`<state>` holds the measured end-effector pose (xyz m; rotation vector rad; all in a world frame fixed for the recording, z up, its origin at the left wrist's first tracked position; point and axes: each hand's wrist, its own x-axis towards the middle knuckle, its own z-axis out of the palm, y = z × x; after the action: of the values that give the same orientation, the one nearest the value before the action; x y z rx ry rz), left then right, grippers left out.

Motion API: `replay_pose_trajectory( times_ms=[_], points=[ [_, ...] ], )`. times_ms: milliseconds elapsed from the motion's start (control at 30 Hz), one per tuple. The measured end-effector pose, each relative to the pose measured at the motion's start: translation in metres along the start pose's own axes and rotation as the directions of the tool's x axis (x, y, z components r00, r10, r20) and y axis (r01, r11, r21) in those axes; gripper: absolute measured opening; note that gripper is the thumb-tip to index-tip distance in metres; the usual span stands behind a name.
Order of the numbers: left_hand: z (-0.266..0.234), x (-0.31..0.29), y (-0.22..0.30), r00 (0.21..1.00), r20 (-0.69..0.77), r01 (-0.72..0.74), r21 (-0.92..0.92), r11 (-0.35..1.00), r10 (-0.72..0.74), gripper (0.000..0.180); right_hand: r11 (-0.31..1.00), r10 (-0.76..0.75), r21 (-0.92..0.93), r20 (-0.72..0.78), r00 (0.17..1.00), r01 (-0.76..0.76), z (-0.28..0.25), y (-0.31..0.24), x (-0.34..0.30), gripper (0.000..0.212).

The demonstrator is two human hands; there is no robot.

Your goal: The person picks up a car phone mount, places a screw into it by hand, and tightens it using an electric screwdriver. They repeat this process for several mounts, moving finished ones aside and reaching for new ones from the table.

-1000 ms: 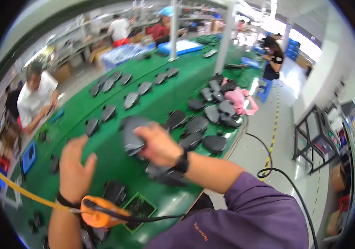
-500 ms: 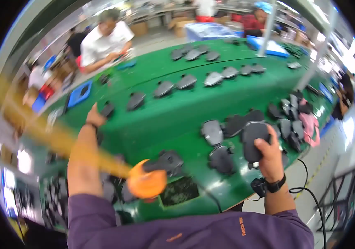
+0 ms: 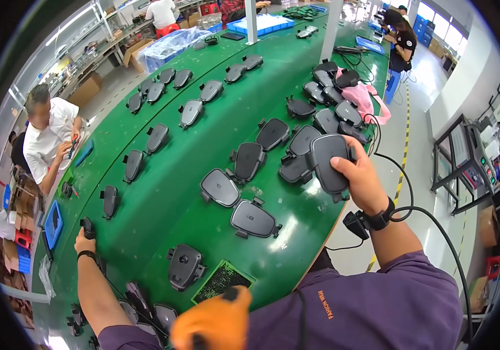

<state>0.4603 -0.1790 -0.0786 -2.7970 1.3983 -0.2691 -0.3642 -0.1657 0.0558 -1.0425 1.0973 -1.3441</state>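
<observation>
Bright factory floor surrounds a long, glossy green table (image 3: 168, 216), where rounded grey holders (image 3: 253, 219) lie in loose rows and clusters, and a worker (image 3: 51, 134) in white is across at the left. The person's right hand (image 3: 362, 174) holds a dark holder (image 3: 327, 160) above the table's near right side, thumb pressed on its flat face, other fingers mostly hidden behind. It looks light, stiff and hard, probably plastic; the smooth face may slip a little, and the small side arms seem the fragile parts, so the broad body looks the best place to grasp. At far left, the left hand (image 3: 84, 241) meets a black holder (image 3: 88, 227); whether the fingers pinch it or only touch it, I cannot tell. Shapes repeat: flattened ovals, matte or softly shining, with stubby clips. Nearer the body are a rough dark pad (image 3: 225, 282), edged in bright green, and a blurred orange object (image 3: 215, 321); limp pink cloth (image 3: 362, 98) lies beside the far cluster.
</observation>
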Motion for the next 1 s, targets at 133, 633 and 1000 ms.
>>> replay_pose_trajectory(
  times_ms=[133,633,1000],
  points=[
    [-0.033,-0.023,0.042,0.996,0.069,0.06,-0.032,0.998,-0.058,0.057,0.997,0.008,-0.072,-0.084,0.996,-0.014,-0.022,0.001,0.003,0.051],
    [-0.079,-0.043,0.06,0.991,-0.137,0.007,0.061,0.998,0.002,0.028,0.76,0.354,-0.626,0.174,0.919,-0.174,-0.029,0.042,-0.019,0.053],
    [-0.227,-0.207,0.188,0.747,-0.452,-0.587,-0.104,0.803,0.487,0.029,0.664,-0.011,-0.735,0.177,0.984,0.139,-0.034,0.065,-0.02,0.057]
  ],
)
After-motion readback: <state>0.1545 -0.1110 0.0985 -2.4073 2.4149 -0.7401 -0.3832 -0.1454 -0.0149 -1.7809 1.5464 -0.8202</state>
